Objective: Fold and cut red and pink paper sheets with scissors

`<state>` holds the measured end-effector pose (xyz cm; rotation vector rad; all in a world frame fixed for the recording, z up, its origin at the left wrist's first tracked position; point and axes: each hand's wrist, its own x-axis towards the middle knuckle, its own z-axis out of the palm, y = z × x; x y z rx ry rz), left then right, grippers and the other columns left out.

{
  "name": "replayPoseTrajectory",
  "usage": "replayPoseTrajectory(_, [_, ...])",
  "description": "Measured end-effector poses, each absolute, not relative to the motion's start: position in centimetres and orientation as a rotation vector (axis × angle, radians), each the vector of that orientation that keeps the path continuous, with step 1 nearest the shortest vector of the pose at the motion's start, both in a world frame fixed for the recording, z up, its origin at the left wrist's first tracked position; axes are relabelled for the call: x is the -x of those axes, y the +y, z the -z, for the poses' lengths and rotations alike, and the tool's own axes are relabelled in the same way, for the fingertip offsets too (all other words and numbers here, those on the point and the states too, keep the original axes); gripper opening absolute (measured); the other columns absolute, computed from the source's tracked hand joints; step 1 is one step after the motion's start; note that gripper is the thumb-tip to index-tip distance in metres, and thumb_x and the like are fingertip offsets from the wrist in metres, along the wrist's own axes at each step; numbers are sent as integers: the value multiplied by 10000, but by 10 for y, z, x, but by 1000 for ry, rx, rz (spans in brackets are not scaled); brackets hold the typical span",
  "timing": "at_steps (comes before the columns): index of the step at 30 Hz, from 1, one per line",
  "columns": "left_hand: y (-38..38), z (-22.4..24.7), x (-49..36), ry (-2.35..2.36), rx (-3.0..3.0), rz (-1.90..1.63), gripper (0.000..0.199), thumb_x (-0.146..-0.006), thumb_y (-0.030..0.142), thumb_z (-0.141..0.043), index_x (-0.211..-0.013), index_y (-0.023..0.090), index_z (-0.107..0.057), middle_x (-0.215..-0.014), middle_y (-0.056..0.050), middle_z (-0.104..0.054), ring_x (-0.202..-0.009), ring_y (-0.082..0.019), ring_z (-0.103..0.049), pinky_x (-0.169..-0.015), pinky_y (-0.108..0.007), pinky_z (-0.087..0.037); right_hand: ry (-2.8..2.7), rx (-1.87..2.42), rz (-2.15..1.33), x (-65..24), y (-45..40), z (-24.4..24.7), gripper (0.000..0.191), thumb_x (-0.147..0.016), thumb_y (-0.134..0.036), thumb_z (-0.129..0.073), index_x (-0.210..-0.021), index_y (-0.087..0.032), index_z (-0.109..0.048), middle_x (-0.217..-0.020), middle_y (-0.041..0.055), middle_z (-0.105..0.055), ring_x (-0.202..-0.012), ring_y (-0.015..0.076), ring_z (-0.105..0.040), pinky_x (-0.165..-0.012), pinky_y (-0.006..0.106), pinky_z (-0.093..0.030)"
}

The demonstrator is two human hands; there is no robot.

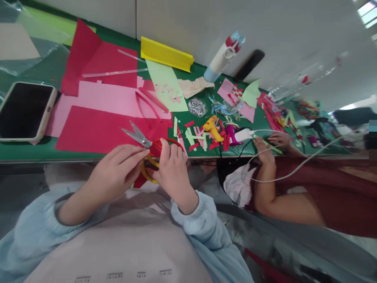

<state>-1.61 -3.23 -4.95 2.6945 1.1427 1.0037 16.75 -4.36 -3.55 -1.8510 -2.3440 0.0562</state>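
Note:
My right hand (173, 169) is closed around the red and yellow handles of a pair of scissors (144, 141). The blades stand apart and point left, over a red sheet (100, 129). Close beside the scissors' pivot, my left hand (118, 169) has its fingers pressed together; what they pinch, if anything, is hidden. A small red paper piece (140, 181) shows below, between my hands; I cannot tell whether it is held. A pink sheet (108, 98) lies behind the red one, with a looped red strip (141, 106) on it.
A phone (25, 112) lies at left. Paper strips (197, 137), a yellow glue gun (213, 127), a bead box (197, 107) and a white-and-blue bottle (222, 59) are on the green table. At right, a co-worker's hands (265, 149) work near a white cable (282, 179).

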Motion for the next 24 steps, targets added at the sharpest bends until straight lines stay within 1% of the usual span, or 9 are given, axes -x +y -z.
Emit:
replayPoseTrajectory(4, [-33, 51, 20, 1155, -2705, -994, 428, -915, 110, -527, -1327, 225, -507, -1173, -107, -679, -1060, -240, -656, -948, -441, -570, -2420, 1847, -9, -161, -47, 32, 818, -833, -336, -709, -1490, -49, -317, -1087, 178, -530, -971, 290, -489, -862, 443, -468])
replayPoseTrajectory(7, [-33, 51, 22, 1187, -2694, -975, 449, -917, 118, -527, -1347, 243, -493, -1176, -102, -675, -1058, -236, -655, -958, -442, -563, -2464, 1814, -2, -158, -49, 34, 833, -859, -340, -683, -1519, -46, -267, -1073, 175, -527, -956, 285, -478, -867, 458, -469])
replayPoseTrajectory(11, [-33, 51, 24, 1203, -2671, -961, 487, -901, 107, -544, -1373, 215, -492, -1192, -119, -669, -1063, -245, -651, -959, -431, -554, -2498, 1772, 27, -153, -52, 41, 797, -911, -318, -599, -1551, -59, -201, -1053, 166, -530, -932, 280, -466, -847, 477, -478])
replayPoseTrajectory(13, [-32, 52, 24, 1219, -2664, -949, 550, -900, 110, -544, -1431, 210, -447, -1214, -130, -659, -1079, -256, -644, -964, -432, -548, -2510, 1761, 37, -151, -52, 43, 750, -934, -276, -544, -1561, -70, -190, -1045, 159, -534, -922, 273, -466, -849, 476, -480])
replayPoseTrajectory(16, [-29, 54, 24, 1203, -2676, -888, 664, -913, 122, -521, -1531, 244, -310, -1280, -138, -624, -1126, -268, -624, -975, -440, -539, -2521, 1759, 23, -149, -51, 44, 706, -948, -219, -484, -1572, -92, -180, -1051, 154, -534, -931, 269, -471, -859, 476, -483])
replayPoseTrajectory(19, [-26, 56, 24, 1157, -2708, -814, 699, -933, 137, -490, -1565, 275, -224, -1303, -138, -600, -1134, -269, -617, -962, -437, -541, -2519, 1774, -47, -148, -49, 43, 706, -937, -161, -465, -1576, -84, -173, -1074, 169, -527, -967, 274, -480, -867, 474, -483])
replayPoseTrajectory(21, [-24, 56, 25, 1156, -2736, -790, 684, -938, 140, -477, -1562, 268, -228, -1286, -141, -604, -1114, -269, -623, -947, -434, -545, -2513, 1787, -88, -147, -48, 42, 718, -925, -132, -470, -1575, -71, -171, -1091, 180, -521, -988, 275, -486, -878, 471, -480])
replayPoseTrajectory(24, [-23, 57, 26, 1167, -2784, -761, 639, -935, 132, -473, -1539, 231, -291, -1271, -157, -613, -1104, -282, -628, -931, -438, -548, -2508, 1802, -110, -147, -46, 43, 721, -925, -138, -481, -1573, -62, -174, -1099, 183, -522, -1002, 277, -489, -891, 473, -477])
